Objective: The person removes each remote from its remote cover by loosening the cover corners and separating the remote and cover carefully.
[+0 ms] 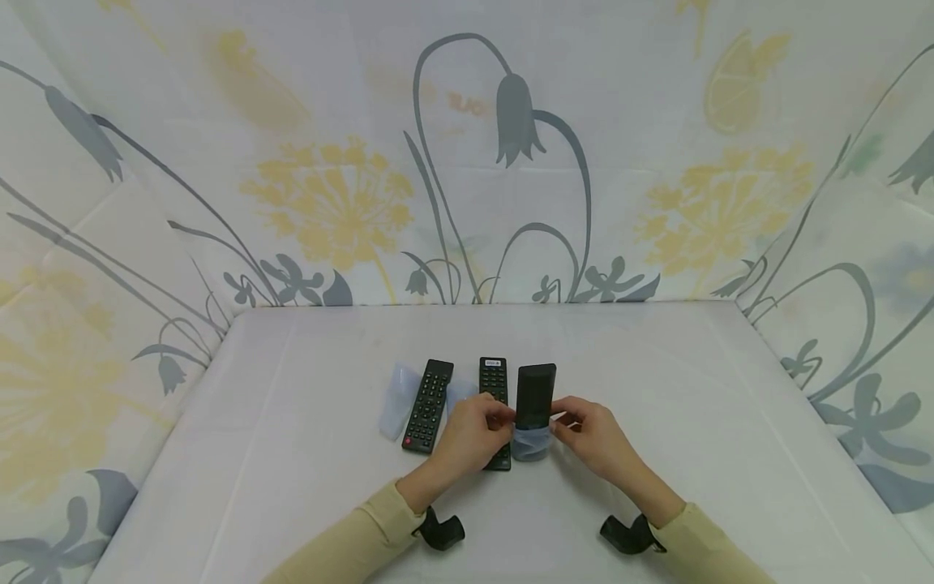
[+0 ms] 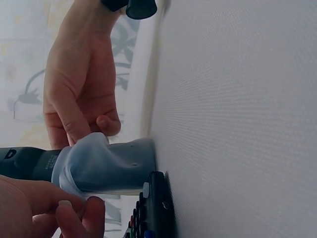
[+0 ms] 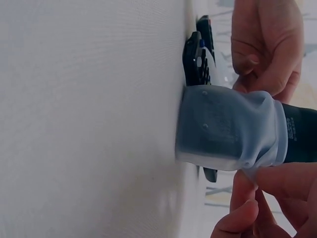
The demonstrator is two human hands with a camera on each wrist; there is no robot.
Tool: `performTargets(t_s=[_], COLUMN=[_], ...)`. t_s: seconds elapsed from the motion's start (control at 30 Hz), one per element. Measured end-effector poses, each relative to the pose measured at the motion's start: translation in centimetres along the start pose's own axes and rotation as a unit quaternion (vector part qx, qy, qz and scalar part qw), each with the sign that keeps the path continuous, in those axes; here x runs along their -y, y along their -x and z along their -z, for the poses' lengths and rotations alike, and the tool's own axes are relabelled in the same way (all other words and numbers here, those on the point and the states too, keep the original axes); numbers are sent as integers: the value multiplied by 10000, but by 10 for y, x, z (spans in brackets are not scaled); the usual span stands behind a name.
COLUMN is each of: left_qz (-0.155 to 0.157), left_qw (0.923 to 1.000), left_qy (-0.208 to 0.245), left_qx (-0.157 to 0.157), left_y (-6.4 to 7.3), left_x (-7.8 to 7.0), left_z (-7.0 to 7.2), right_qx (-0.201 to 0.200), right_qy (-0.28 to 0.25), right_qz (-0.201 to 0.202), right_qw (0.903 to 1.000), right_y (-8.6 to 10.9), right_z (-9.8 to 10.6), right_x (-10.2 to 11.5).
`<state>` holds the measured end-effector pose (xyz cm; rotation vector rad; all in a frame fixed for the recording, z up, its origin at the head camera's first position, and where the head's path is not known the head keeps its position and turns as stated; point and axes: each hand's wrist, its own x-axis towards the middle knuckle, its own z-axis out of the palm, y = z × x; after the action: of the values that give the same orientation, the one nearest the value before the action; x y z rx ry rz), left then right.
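Note:
A dark remote control (image 1: 536, 393) stands on end on the table, its lower part inside a translucent bluish sleeve (image 1: 531, 444). The sleeve's rim is bunched and creased partway up the remote, as both wrist views show. From the left side my left hand (image 1: 473, 434) pinches the rim between thumb and fingers. On the opposite side my right hand (image 1: 594, 438) pinches the rim too; in the right wrist view a bit of sleeve (image 3: 250, 172) is drawn out at its fingertips. Part of a second black remote (image 1: 493, 375) lies under my left hand.
Another black remote (image 1: 429, 405) lies further left, beside a flat bluish sleeve (image 1: 398, 401). A further bluish sleeve (image 1: 458, 391) lies between the two flat remotes. The white table (image 1: 306, 487) is bordered by a flower-patterned cloth (image 1: 467, 203) at the back and sides.

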<state>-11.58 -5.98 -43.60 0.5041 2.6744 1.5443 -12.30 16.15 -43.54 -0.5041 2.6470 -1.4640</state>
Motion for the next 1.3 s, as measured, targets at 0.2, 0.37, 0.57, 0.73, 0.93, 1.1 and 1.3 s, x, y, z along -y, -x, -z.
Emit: performTargets(t_s=[0.2,0.37,0.57,0.73,0.93,1.1,1.3], left_qz=[69,33,52,74,22,-22,-33], left_qw=[9999,9998,9998,9997,9997,9997,9998], left_qy=[142,212,188,220,212,199,141], left_qx=[5,-28,-71,-75,-112,-144,-138], left_y=[1,0,0,0,-1,-1,-1], left_x=[2,3,2,0,-1,-1,-1], left_z=[0,1,1,1,1,1,1], right_qx=[-179,-340,-535,-848,-1016,-1074,-1151], right_qy=[-90,-58,5,42,-158,-464,-676], right_qz=[45,10,229,681,797,861,812], right_qw=[9998,9994,9983,9941,9915,9894,9877], right_y=[1,1,2,2,2,3,5], right_z=[-2,-4,-5,-4,-2,-2,-2], right_x=[2,2,1,3,7,11,17])
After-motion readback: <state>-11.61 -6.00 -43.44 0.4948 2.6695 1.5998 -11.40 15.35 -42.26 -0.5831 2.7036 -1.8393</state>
